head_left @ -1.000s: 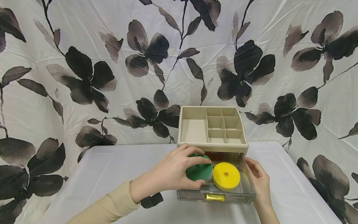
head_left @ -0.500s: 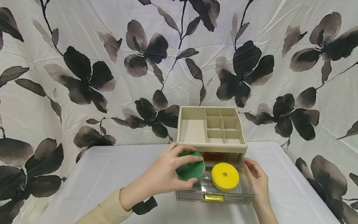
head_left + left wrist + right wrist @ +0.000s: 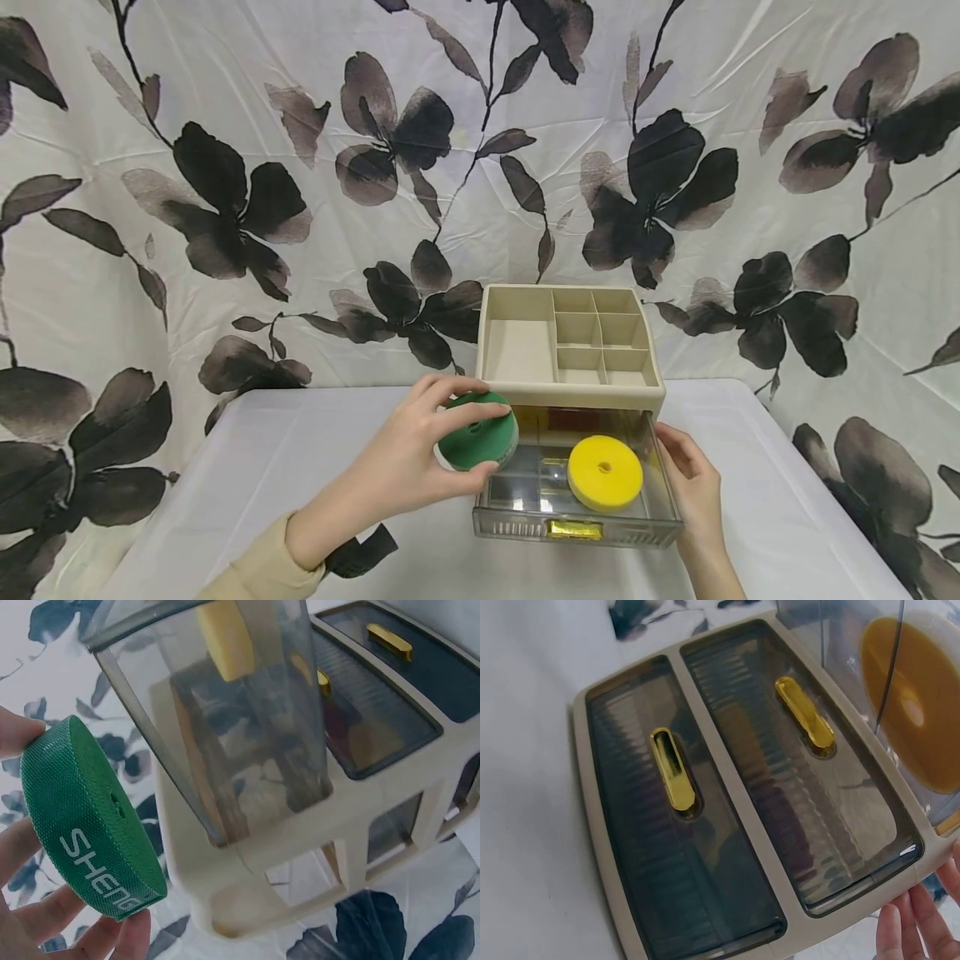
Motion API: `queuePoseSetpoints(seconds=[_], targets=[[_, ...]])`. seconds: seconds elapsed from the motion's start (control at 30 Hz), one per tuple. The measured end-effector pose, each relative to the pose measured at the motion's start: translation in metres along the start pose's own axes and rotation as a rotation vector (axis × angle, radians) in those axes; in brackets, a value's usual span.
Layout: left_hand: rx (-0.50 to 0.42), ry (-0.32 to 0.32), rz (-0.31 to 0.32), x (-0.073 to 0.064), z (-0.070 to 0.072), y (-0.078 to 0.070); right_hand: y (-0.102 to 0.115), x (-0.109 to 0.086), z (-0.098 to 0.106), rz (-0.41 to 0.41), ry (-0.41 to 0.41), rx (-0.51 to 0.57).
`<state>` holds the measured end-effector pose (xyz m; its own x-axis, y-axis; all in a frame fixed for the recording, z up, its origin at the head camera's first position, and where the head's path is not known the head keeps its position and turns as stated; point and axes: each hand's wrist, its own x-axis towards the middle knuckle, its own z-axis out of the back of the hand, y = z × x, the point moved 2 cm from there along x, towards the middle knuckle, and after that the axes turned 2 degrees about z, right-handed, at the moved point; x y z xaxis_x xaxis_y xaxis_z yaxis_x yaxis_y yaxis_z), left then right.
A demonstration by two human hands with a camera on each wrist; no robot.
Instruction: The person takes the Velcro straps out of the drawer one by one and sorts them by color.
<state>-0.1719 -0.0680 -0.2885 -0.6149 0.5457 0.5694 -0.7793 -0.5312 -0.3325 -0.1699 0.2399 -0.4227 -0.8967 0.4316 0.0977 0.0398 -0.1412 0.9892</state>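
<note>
My left hand (image 3: 397, 446) grips a roll of green hook-and-loop tape (image 3: 480, 437) by its edge, thumb below and fingers above. It is beside the left wall of the pulled-out clear drawer (image 3: 510, 523). White letters show on the tape's woven side in the left wrist view. A yellow tape roll (image 3: 604, 472) lies flat in the right part of that drawer. My right hand (image 3: 696, 487) is at the drawer's right side; in the right wrist view its fingertips (image 3: 889, 930) touch the edge of the beige organizer (image 3: 731, 761).
The organizer's top tray (image 3: 517, 342) has one large and several small compartments. Below the pulled-out drawer, two closed smoky drawers with gold handles (image 3: 673, 769) show in the right wrist view. A white-covered table (image 3: 300, 450) extends to the left, with a floral cloth (image 3: 480, 192) behind.
My left hand has moved left with the green tape roll, from over the drawer to beyond its left wall. The yellow roll, drawer and right hand stay in place.
</note>
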Motion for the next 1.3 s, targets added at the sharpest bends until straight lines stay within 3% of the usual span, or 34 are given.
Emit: queuePoseSetpoints(seconds=[0.27,0.67,1.07,1.3], targets=[[0.049,-0.036,0.032,-0.007,0.005,0.013,-0.001,0.000,0.000,0.001,-0.002,0.017],[0.109,-0.088,0.083,-0.014,0.001,0.043,-0.001,0.000,0.000,0.002,-0.001,0.007],[0.178,-0.098,0.163,-0.020,-0.015,0.079,0.001,-0.001,-0.001,0.014,-0.004,0.014],[0.131,-0.076,0.238,-0.024,-0.032,0.104,0.000,-0.002,-0.001,0.015,-0.001,0.037]])
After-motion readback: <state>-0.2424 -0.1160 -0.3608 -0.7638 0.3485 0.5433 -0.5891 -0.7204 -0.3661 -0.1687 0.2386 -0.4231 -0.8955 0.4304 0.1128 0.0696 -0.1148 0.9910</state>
